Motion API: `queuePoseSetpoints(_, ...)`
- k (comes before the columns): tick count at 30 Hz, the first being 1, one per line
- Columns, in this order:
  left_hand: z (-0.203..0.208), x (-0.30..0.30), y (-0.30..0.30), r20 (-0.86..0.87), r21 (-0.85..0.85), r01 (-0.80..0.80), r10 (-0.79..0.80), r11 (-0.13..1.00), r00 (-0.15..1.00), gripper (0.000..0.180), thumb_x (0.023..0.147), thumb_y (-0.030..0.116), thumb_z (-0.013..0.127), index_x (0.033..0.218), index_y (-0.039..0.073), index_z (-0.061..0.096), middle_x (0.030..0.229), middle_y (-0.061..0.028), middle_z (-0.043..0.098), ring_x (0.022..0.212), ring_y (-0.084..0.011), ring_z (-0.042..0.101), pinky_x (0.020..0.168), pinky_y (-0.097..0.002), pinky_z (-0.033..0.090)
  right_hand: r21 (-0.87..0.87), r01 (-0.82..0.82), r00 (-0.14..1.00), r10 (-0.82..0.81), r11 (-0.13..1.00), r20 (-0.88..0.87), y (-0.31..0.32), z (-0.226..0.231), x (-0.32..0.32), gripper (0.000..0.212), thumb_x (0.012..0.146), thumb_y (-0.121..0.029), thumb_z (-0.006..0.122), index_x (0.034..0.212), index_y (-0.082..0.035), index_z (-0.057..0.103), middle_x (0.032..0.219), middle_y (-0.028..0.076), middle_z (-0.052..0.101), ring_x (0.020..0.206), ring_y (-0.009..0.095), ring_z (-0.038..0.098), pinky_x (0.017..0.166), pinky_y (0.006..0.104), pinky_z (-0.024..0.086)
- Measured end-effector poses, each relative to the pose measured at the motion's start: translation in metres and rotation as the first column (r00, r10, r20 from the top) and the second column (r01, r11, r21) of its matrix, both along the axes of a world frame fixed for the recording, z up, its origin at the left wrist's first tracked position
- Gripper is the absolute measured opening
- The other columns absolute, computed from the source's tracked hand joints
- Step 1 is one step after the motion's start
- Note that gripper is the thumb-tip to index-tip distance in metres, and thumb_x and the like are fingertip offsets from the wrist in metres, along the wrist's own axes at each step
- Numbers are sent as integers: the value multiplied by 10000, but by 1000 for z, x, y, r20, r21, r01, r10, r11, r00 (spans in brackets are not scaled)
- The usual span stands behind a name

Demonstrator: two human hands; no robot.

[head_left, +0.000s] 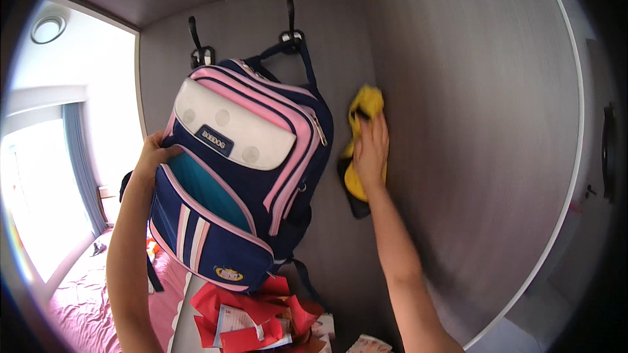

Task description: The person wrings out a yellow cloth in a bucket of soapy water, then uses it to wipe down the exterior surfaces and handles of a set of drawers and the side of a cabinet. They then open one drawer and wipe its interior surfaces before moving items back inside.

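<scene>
A navy and pink school backpack [255, 117] with a white flap hangs tilted by its top loop from the right one of two black hooks. Its lower front pocket [212, 189] gapes, showing a turquoise lining. My left hand [159, 152] is closed on the backpack's left side, at the upper corner of that pocket. To the right of the bag, my right hand [371, 150] presses a bunched yellow and black cloth [367, 101] against the back panel near the corner. Motion blurs these fingers a little, and the hand covers part of the cloth.
The other black hook [201, 52] carries nothing. Below the bag lie red paper envelopes [252, 327] and papers on a pale surface. A grey side panel [477, 124] rises at the right. Beyond the left opening are a bed with a pink cover [85, 307] and a bright window.
</scene>
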State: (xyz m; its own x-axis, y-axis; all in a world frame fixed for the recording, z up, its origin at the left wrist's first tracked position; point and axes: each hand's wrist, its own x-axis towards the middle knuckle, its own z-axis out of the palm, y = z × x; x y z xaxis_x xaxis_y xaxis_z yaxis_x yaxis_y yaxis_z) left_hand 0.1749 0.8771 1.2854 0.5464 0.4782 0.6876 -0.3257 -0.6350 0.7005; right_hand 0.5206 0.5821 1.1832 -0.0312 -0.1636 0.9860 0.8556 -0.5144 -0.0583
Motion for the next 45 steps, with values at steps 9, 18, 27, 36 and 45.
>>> queuePoseSetpoints(9,-17,11,6,31,7,164,-164,986,986,311,807,-45,659,1118,-49,651,952,-123,700,778,-194,676,771,-300,559,-330,77,877,-222,941,-426,-16,-385,-28,117,808,-36,668,915,-23,625,1341,253,411,1282,450,355,1048,534,338)
queuePoseSetpoints(18,-14,-3,9,-14,3,61,-61,998,998,282,816,-56,656,1097,-35,669,934,-104,705,766,-181,673,738,-291,557,-189,-180,962,133,965,-238,-18,-134,-89,461,823,74,558,1268,-45,550,1353,239,415,1265,435,387,1078,518,328)
queuePoseSetpoints(27,-26,7,8,-53,-19,102,-103,995,993,257,841,-34,666,1097,-36,649,965,-121,702,772,-196,681,731,-323,580,-242,-60,998,58,968,-13,15,-20,-44,640,700,90,583,1321,-54,530,1460,162,401,1380,406,299,1101,541,229)
queuePoseSetpoints(36,-59,25,-37,-10,-111,113,-114,987,993,208,868,-10,655,1075,-30,653,930,-99,702,761,-166,659,706,-287,550,-771,-103,936,-201,629,-289,-25,-408,-70,323,788,-160,686,1111,-171,694,1320,74,497,1264,353,402,1011,610,340)
queuePoseSetpoints(45,-134,74,-88,197,25,100,-103,995,975,322,859,28,658,1173,-10,600,1021,-119,694,924,-195,631,864,-320,488,-296,-145,754,-88,944,-650,-90,-349,-186,338,717,-3,650,1021,-145,698,1211,153,534,1106,391,480,930,485,431)
